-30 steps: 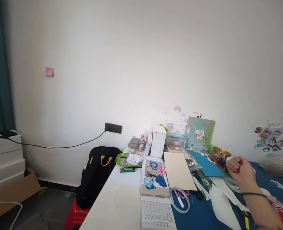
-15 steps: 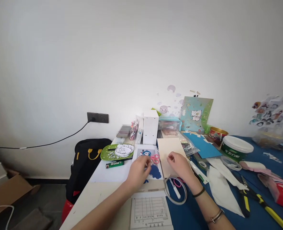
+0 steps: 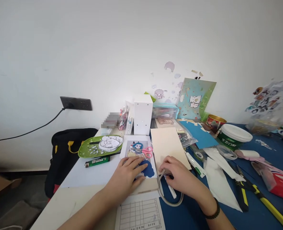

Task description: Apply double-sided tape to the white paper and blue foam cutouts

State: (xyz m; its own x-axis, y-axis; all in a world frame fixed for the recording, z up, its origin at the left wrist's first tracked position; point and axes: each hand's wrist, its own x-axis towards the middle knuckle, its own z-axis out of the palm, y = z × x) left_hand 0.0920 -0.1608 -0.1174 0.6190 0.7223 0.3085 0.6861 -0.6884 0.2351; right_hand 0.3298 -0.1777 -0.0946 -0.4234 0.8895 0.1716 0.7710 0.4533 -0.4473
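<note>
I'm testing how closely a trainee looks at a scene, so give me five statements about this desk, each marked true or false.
1. The left hand is spread over the lower part of the picture sheet. True.
2. The pink-handled scissors lie in the green tray. False: the pink-handled scissors lie on the picture sheet.
3. The right hand is at the upper edge of the pale ring. True.
4. The white-lidded tub stands left of the green tray in the picture. False: the white-lidded tub stands well to the right of the green tray.
5. A black plug sits in the wall socket. True.
</note>
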